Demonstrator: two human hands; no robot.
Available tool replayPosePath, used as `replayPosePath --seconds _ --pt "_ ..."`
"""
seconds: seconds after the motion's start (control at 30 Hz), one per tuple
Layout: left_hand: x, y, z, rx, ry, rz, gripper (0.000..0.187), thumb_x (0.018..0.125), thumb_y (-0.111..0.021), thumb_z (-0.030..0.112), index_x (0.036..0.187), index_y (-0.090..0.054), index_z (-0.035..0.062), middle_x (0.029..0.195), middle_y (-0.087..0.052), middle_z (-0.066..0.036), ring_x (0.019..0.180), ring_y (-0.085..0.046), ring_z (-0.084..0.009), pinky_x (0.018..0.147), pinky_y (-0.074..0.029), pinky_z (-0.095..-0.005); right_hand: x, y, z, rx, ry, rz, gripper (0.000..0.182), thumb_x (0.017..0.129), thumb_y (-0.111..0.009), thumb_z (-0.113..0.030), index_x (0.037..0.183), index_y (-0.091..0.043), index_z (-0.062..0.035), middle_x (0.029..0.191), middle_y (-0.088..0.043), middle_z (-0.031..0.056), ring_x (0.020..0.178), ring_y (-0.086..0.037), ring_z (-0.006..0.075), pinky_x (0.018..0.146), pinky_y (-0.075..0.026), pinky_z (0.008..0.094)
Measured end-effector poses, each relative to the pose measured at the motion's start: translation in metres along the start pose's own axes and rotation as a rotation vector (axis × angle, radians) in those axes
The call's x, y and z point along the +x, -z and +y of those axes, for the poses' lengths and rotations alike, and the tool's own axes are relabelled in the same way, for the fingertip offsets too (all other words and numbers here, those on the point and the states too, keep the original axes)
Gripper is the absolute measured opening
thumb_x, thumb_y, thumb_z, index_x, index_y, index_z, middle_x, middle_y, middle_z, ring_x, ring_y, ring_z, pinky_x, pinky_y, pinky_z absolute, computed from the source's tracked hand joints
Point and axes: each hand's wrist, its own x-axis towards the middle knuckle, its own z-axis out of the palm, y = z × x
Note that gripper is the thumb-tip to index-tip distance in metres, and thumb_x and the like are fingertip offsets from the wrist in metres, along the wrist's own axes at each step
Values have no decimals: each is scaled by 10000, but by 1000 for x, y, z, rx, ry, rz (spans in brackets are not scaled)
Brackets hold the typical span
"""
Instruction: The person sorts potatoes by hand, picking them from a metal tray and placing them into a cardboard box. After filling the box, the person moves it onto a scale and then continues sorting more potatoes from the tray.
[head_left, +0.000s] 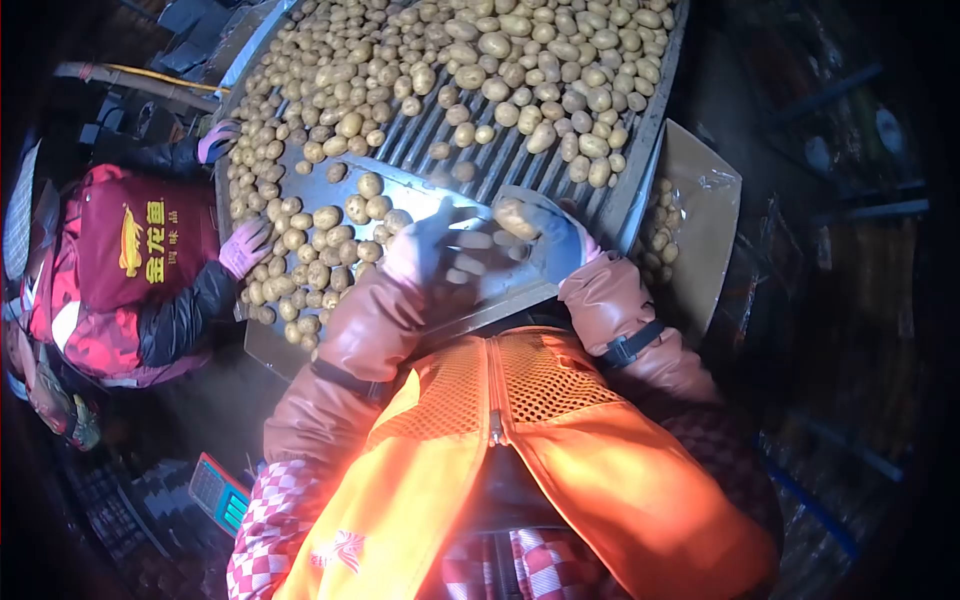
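Observation:
My right hand (562, 245), in a grey-blue glove, grips a potato (515, 218) over the metal sorting table. Just left of it is my left hand (435, 245), also gloved and blurred by motion. Its light-tipped fingers stretch to the right and look apart, with no potato visible in them. Beneath both hands lies a shiny metal plate (400, 185) at the near end of the table. A group of loose potatoes (325, 243) rests on the plate beside my left hand.
Many potatoes (560, 60) cover the slatted rollers (415, 135) farther back. At the right stands a cardboard box (708, 200) with potatoes inside. A co-worker (130, 250) at the left has both gloved hands by the table's edge. A scale with a lit display (232, 512) is at lower left.

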Motion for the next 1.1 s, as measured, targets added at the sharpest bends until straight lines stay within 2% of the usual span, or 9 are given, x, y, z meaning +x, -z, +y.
replayPosePath --seconds 0.1,0.17,0.2,0.23,0.3,0.53,0.63,0.87,1.1 --pt "3 84 -32 193 -459 372 402 1010 -541 341 1268 -600 39 1042 -688 -87 831 -659 -171 712 -532 -304 6 5 2 181 -134 59 552 986 -450 -519 1357 -527 -118 1167 -658 118 845 -664 220 571 -471 247" --pt "-27 97 -28 469 -399 837 442 1003 -563 333 1342 -565 49 1103 -672 -75 980 -601 -148 876 -488 -288 5 7 -2 265 -221 111 604 957 -469 -587 1333 -544 -119 1168 -661 119 818 -660 220 545 -453 239" --pt "-4 172 -63 557 -672 910 418 1004 -559 293 1324 -565 25 1138 -662 -106 982 -622 -157 867 -511 -313 5 9 -1 373 -253 123 618 936 -492 -615 1298 -567 -121 1130 -669 116 779 -646 208 517 -438 240" --pt "-16 179 -62 408 -692 950 453 976 -592 298 1357 -540 58 1180 -650 -144 1049 -632 -227 918 -500 -352 4 16 2 387 -232 98 613 935 -495 -615 1293 -571 -123 1113 -671 113 764 -642 201 507 -432 240" --pt "-28 221 -72 1133 -515 1304 609 886 -661 414 1410 -497 151 1409 -477 -238 1253 -488 -453 1051 -407 -495 4 29 9 415 -193 49 604 932 -501 -615 1282 -580 -129 1081 -674 107 734 -633 186 486 -418 242" --pt "-25 187 -115 1278 -383 1108 649 896 -643 424 1462 -425 196 1532 -331 -201 1363 -371 -443 1093 -353 -529 0 5 -15 435 -253 212 609 976 -451 -548 1259 -576 -23 849 -648 45 468 -454 143 364 -319 250" --pt "-37 171 -124 1434 -407 1131 639 910 -613 413 1472 -410 185 1516 -359 -193 1390 -344 -406 1111 -291 -567 5 36 2 329 -185 -265 570 991 -441 -514 1235 -581 -18 708 -585 41 426 -419 138 365 -313 267" --pt "-33 177 -149 1306 -538 1188 619 921 -565 441 1462 -429 174 1489 -412 -151 1405 -329 -368 1126 -243 -577 -2 7 -8 533 -103 -766 589 1016 -359 -516 1178 -589 1 544 -453 39 397 -401 152 396 -323 300" --pt "-35 175 -150 1283 -531 1185 603 939 -520 448 1465 -424 168 1484 -422 -138 1402 -336 -353 1137 -238 -538 -6 10 -6 631 -155 -904 622 1002 -327 -561 1141 -579 -9 543 -463 37 386 -389 180 412 -308 333"
